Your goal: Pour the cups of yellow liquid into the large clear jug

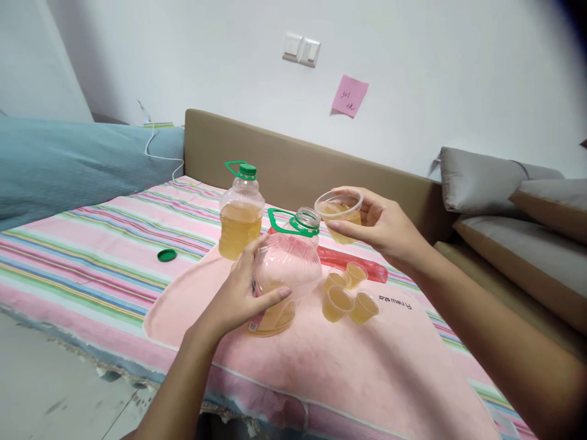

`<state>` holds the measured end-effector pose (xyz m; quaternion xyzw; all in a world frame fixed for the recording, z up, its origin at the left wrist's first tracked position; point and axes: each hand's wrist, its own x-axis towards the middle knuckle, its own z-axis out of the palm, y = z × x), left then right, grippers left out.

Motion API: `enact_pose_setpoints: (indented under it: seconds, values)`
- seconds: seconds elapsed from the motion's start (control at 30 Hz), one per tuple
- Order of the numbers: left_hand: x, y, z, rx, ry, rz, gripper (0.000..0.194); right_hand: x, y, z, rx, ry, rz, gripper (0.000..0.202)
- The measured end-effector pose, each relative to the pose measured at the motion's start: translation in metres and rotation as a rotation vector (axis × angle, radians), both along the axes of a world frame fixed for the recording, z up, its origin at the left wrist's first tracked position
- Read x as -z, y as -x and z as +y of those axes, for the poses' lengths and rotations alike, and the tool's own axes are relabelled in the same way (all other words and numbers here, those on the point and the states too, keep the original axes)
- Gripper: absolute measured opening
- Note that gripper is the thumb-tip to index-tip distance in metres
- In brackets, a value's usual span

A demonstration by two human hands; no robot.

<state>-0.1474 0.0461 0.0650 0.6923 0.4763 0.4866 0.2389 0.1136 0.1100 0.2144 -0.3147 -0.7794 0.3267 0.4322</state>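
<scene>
My left hand (pixel 250 293) wraps round the body of a clear plastic bottle (pixel 298 263) with a green handle ring and an uncapped neck. Yellowish liquid fills its lower part. Held up just right of that neck is a clear plastic cup (pixel 342 217) with similar liquid in it, my right hand (pixel 378 223) closed round its side. Below the cup, several small plastic cups (pixel 339 302) of yellow liquid stand close together on a pink mat (pixel 367 366). A second bottle (pixel 241 223), green-capped and partly full, stands behind on the left.
A loose green cap (pixel 167 255) lies on the striped sheet (pixel 105 244) at left. Behind the small cups is a red plastic wrapper (pixel 358 263). The headboard (pixel 284 159) borders the back, with grey cushions (pixel 481 183) stacked at right.
</scene>
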Motion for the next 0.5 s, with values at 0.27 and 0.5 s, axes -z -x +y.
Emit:
enact_pose_setpoints:
  seconds: [0.27,0.5]
  values:
    - [0.001,0.001,0.0,0.007,-0.004,0.004,0.103,-0.008,-0.003,0.005,-0.022,-0.057,-0.076,0.052]
    - [0.001,0.001,0.0,0.007,-0.004,0.001,0.103,-0.013,-0.006,0.007,-0.021,-0.063,-0.115,0.054]
